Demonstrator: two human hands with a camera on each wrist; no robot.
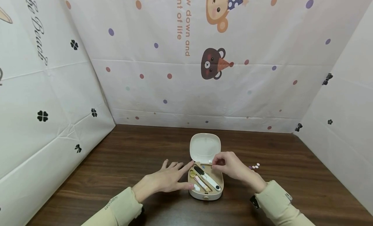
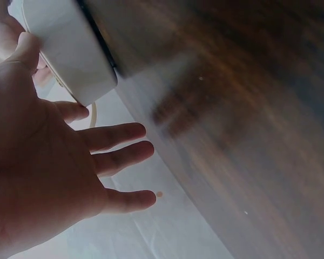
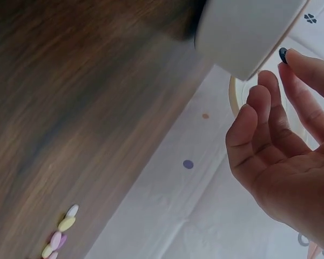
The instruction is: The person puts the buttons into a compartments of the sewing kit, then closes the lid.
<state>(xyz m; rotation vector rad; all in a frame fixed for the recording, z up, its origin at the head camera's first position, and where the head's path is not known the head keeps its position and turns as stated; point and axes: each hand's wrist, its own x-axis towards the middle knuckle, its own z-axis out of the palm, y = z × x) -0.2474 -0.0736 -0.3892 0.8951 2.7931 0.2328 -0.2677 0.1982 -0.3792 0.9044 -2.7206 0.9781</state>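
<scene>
At the near edge, pale sleeves (image 1: 126, 205) reached in from left and right. A small white box (image 1: 206, 197) sat on the dark wooden table (image 1: 154, 145) between the hands. At its left, the left hand (image 1: 167, 180) lay with fingers spread, thumb and forefinger at the rim. Inside, a white tool with a black end (image 1: 211, 181) slanted from near right to far left. The right hand (image 1: 230, 166), over the right far side, pinched a small dark piece (image 3: 283, 55). Oval pieces (image 3: 66, 224) lay farther right. The lid (image 1: 205, 148) stood open at the far side, before the printed cloth (image 1: 186, 90).
</scene>
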